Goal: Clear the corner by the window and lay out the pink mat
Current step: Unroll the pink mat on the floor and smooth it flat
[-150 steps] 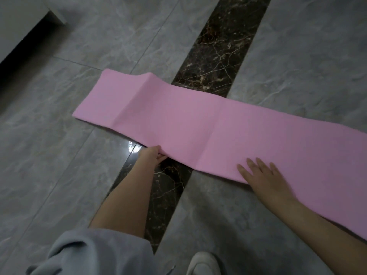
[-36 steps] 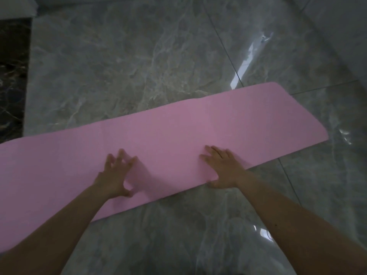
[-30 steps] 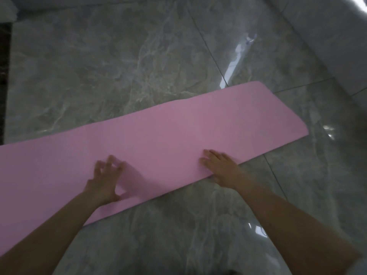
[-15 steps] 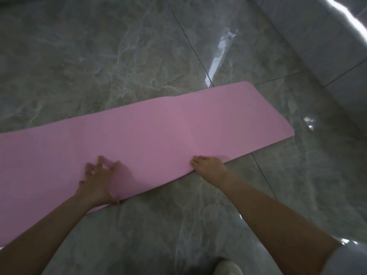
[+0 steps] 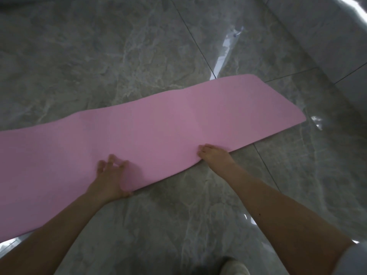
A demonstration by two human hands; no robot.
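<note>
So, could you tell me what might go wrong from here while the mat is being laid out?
The pink mat lies wavy along its far edge; it may not settle flat. The right hand holds the near edge slightly lifted, so a crease could form. The glossy floor may let the mat slide under the left hand.

Bare forearms; pale sleeve [image 5: 355,255] on the right arm; a possibly white shoe [image 5: 235,267].

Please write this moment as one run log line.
step: lay out mat | pink mat: unrolled on grey floor | left hand: fingers spread on mat | right hand: gripping near edge
</note>
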